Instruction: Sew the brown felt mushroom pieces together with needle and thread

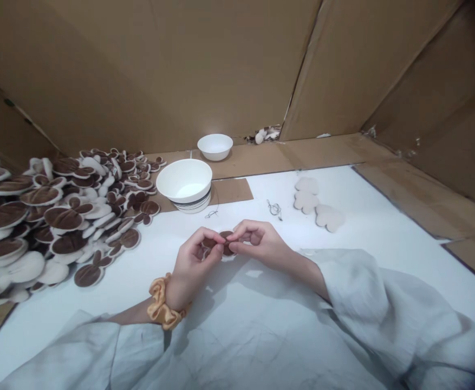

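Observation:
A brown fabric piece with a pale edge (226, 235) is between my hands, low over the white table top. My left hand (199, 253), with an orange scrunchie (164, 301) at the wrist, pinches it from the left between thumb and fingers. From the right, my right hand (258, 238) pinches it too, its fingertips almost meeting the left ones. Fingers cover much of the piece, and anything finer between them is too small to make out. Just beyond lies a dark thread (212, 214) beside a white bowl with dark stripes (184, 181).
At left, a big heap of brown and white plush pieces (64, 216) spreads over the table. A smaller white bowl (215, 147) stands by the cardboard wall (172, 70). Tangled dark thread (274, 209) and several pale scalloped pieces (329, 218) lie right of centre.

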A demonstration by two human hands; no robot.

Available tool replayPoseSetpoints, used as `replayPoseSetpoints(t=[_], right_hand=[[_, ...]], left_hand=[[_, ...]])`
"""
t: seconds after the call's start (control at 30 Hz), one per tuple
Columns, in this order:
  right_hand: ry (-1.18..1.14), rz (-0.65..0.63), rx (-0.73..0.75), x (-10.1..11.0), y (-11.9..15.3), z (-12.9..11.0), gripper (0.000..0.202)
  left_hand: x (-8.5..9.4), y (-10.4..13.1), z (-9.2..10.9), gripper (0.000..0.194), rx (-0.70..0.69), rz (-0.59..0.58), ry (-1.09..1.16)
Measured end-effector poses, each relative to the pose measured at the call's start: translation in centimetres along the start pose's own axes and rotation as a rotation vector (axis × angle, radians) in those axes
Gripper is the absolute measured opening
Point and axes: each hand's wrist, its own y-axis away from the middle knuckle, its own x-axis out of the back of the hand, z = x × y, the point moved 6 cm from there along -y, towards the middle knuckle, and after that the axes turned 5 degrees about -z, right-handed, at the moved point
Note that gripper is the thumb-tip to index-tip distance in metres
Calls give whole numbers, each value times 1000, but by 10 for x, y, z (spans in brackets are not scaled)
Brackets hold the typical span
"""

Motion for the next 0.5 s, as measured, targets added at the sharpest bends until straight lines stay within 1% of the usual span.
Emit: replayPoseSetpoints(t=[0.17, 0.27, 0.4, 0.5], right_hand=[[63, 43, 26, 6, -1, -1, 15], [78, 33, 33, 5, -1, -2, 15], [65, 16, 37, 3, 0, -1, 13], [69, -3, 36, 0, 1, -1, 12]], left_hand=[[3, -2, -5, 18, -45, 11, 15], [4, -2, -6, 14, -57, 18, -42], [3, 1, -3, 12, -59, 19, -161], [2, 1, -4, 8, -27, 10, -150]])
